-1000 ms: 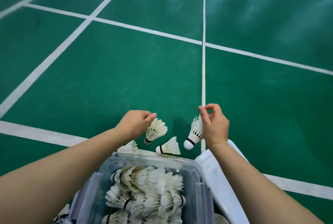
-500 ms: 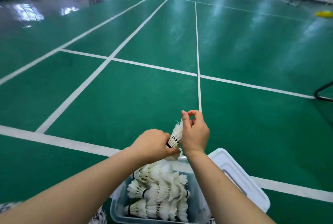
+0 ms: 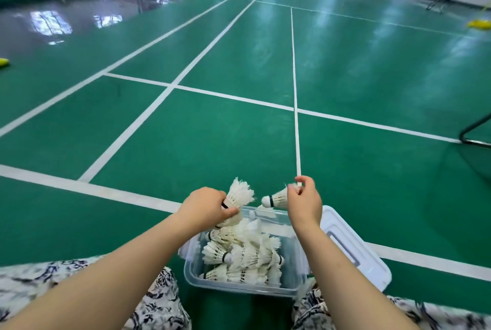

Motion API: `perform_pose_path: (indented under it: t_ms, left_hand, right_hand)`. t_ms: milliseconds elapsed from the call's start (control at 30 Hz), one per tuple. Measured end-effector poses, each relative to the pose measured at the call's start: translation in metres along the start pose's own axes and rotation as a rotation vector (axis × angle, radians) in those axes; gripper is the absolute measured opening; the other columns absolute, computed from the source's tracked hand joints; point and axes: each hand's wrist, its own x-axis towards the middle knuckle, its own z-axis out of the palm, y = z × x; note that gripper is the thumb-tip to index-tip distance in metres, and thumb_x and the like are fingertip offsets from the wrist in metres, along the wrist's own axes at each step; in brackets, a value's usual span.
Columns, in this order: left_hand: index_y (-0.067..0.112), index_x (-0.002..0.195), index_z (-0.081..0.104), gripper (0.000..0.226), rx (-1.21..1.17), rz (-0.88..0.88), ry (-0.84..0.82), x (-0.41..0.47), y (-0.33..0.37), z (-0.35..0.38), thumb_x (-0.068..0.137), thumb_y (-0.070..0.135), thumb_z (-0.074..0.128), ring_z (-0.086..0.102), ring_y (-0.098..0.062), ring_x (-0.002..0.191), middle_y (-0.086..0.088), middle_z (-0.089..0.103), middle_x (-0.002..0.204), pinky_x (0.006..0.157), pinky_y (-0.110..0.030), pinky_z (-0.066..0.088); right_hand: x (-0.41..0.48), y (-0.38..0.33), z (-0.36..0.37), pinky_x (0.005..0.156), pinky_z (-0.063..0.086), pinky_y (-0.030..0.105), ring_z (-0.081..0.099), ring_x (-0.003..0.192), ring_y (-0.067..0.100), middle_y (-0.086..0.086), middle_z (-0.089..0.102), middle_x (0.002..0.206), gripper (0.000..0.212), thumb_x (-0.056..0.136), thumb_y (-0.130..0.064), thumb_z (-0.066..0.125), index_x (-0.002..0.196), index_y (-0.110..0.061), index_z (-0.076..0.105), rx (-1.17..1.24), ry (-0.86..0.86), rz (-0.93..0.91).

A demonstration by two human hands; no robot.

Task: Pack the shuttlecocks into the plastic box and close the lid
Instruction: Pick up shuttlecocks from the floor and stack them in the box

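Clear plastic box (image 3: 240,286) sits open on the green floor between the knees, already piled with shuttlecocks (image 3: 243,255), white lid (image 3: 356,246) lying just to its right. Above its far end, left hand (image 3: 206,208) is gripping a nested shuttlecock stack (image 3: 237,194), feathers up. Right hand (image 3: 304,203) pinches a single shuttlecock (image 3: 276,198) by the feathers, cork facing left.

The plastic box (image 3: 240,286) sits on the court floor (image 3: 239,130) between the person's knees, with shuttlecocks (image 3: 241,255) piled inside. Its lid (image 3: 353,247) lies just right of it. Above its far edge, the left hand (image 3: 206,208) and right hand (image 3: 304,203) each hold a shuttlecock
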Motion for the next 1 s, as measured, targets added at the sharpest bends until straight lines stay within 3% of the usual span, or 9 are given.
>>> perform_pose_path:
  t_ms: [167, 333, 567, 833, 1000]
  left_hand:
    - [0.016, 0.072, 0.045, 0.046, -0.025, -0.03, 0.024, 0.01, -0.002, -0.004, 0.087, 0.059, 0.045, 0.05, -0.021, 0.07, -0.002, 0.055, 0.073, 0.06, -0.029, 0.039]
    - [0.018, 0.064, 0.042, 0.047, -0.077, -0.037, -0.005, 0.017, 0.0, 0.007, 0.086, 0.059, 0.047, 0.051, -0.02, 0.067, 0.001, 0.053, 0.066, 0.059, -0.03, 0.038]
    - [0.019, 0.064, 0.041, 0.046, -0.08, -0.053, -0.102, 0.027, -0.004, 0.023, 0.086, 0.059, 0.046, 0.049, -0.019, 0.066, 0.003, 0.048, 0.063, 0.059, -0.03, 0.039]
    - [0.021, 0.059, 0.035, 0.048, -0.015, -0.012, -0.111, 0.034, -0.004, 0.036, 0.087, 0.059, 0.045, 0.046, -0.019, 0.062, 0.004, 0.044, 0.059, 0.056, -0.03, 0.037]
    - [0.019, 0.063, 0.039, 0.047, 0.013, -0.003, -0.149, 0.032, -0.001, 0.039, 0.086, 0.06, 0.045, 0.048, -0.019, 0.064, 0.003, 0.047, 0.062, 0.056, -0.03, 0.037]
  right_hand:
    - [-0.003, 0.033, 0.004, 0.064, 0.04, 0.03, 0.057, 0.082, 0.028, 0.009, 0.067, 0.1, 0.026, 0.095, -0.02, 0.037, 0.115, -0.02, 0.052, -0.321, -0.094, -0.002]
    - [-0.005, 0.061, 0.022, 0.065, 0.044, 0.029, 0.059, 0.085, 0.025, 0.005, 0.068, 0.105, 0.028, 0.094, -0.017, 0.034, 0.111, -0.021, 0.056, -0.492, -0.262, -0.003]
    - [-0.002, 0.085, 0.047, 0.057, 0.033, 0.022, 0.05, 0.081, 0.018, 0.003, 0.065, 0.109, 0.026, 0.098, -0.013, 0.032, 0.11, -0.018, 0.055, -0.47, -0.451, -0.007]
    - [0.002, 0.099, 0.065, 0.075, 0.048, 0.032, 0.062, 0.088, 0.024, 0.008, 0.066, 0.104, 0.022, 0.095, -0.008, 0.032, 0.096, -0.023, 0.048, -0.353, -0.489, 0.097]
    - [-0.001, 0.094, 0.058, 0.08, 0.042, 0.03, 0.057, 0.1, 0.026, 0.008, 0.054, 0.125, 0.031, 0.093, -0.018, 0.045, 0.124, -0.017, 0.045, -0.366, -0.471, 0.102]
